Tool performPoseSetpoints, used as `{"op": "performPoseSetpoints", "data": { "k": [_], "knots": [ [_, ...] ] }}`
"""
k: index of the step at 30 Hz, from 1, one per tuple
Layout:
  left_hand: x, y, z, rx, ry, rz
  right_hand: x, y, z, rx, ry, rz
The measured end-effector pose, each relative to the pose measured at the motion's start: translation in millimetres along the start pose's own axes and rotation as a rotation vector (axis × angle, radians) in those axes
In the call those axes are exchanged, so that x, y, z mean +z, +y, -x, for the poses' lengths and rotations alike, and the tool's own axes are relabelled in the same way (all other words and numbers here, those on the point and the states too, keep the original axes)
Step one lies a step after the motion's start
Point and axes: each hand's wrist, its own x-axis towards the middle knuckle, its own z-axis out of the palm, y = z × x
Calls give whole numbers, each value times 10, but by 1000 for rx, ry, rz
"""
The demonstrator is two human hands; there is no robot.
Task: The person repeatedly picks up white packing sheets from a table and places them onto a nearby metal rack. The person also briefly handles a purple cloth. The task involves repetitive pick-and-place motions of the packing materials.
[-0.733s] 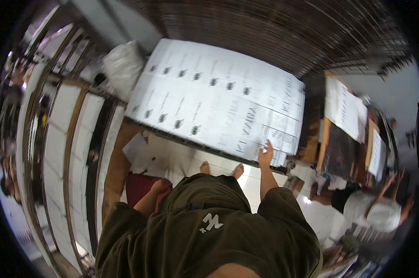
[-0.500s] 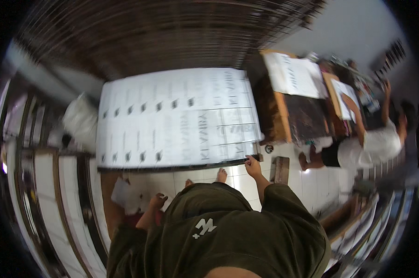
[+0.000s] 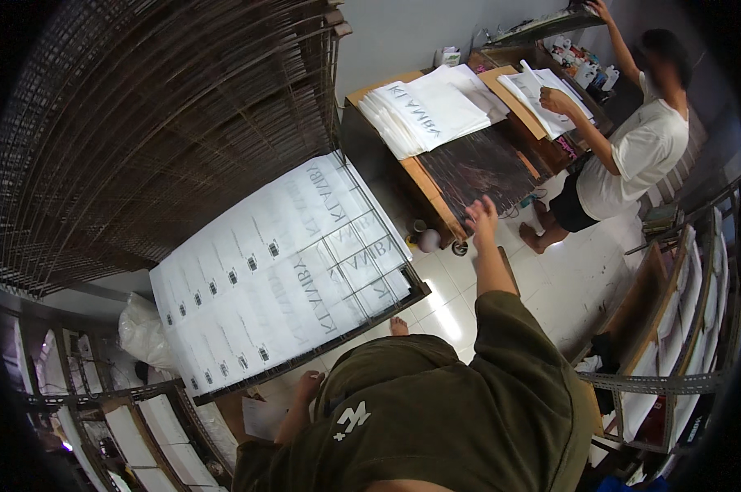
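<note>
My right hand (image 3: 482,217) is raised in front of the near edge of the dark table, open, with its fingers apart and nothing in them. Down by my left side, my left hand (image 3: 309,384) has its fingers curled in, and I see nothing in it. Ahead of me to the left, several white sheets with black print (image 3: 247,275) lie on the lowest wire shelf of a drying rack (image 3: 420,293). Neither hand touches them.
Many wire shelves (image 3: 182,107) stand tilted up above the sheets. A wooden table (image 3: 469,172) holds a stack of printed white sheets (image 3: 428,111). Beyond it, a co-worker (image 3: 645,135) holds a sheet's edge and a raised dark frame (image 3: 543,29). Shelving (image 3: 674,381) stands at right.
My right hand has let go of the rack's front corner and moved up and right, toward the table. My view has turned right. The co-worker has straightened up, one arm raised to the frame.
</note>
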Motion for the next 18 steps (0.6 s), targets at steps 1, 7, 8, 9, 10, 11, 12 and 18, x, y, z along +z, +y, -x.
{"op": "performPoseSetpoints", "data": {
  "k": [1,7,8,9,10,11,12,18],
  "knots": [
    [49,-84,-36,-23,15,-8,49,-88,-123,18,23,-46],
    [-48,363,368,-183,15,-15,181,-165,-825,51,55,-456],
    [-93,642,499,-242,21,-35,205,-165,-881,55,77,-505],
    [-113,797,613,-310,30,-52,256,-150,-920,67,95,-553],
    [-77,702,643,-293,21,4,314,-133,-951,83,112,-602],
    [-23,535,651,-273,13,60,346,-112,-966,103,87,-629],
    [29,395,655,-249,0,113,349,-70,-978,109,73,-681],
    [147,538,854,-230,62,17,250,277,-995,284,-137,-998]
  ]
}}
